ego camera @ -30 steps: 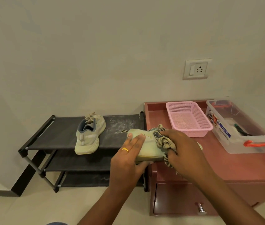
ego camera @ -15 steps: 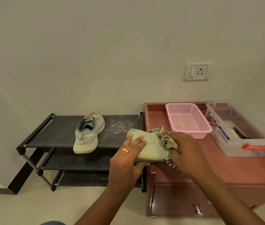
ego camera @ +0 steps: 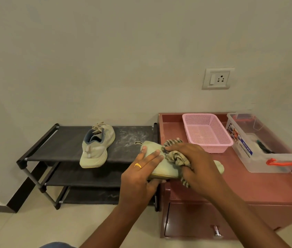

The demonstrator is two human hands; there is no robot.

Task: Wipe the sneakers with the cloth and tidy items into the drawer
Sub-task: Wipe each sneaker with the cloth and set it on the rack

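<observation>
Wiping under way: above the closed drawer (ego camera: 191, 221), the left hand (ego camera: 139, 178) clamps a pale sneaker (ego camera: 151, 151) at its heel end, fingers on top and thumb beneath, while the right hand (ego camera: 195, 167) bunches the striped cloth (ego camera: 176, 158) against the upper, just right of the left fingers. The toe pokes out right of that hand; strokes toward it look due next. Farther left, the second sneaker (ego camera: 96, 149) waits on the shoe rack (ego camera: 64, 142)

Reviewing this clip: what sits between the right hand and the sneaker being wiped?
In the head view, the bunched striped cloth lies between the right hand and the sneaker, pressed onto its upper. The left hand grips the sneaker directly.
</observation>
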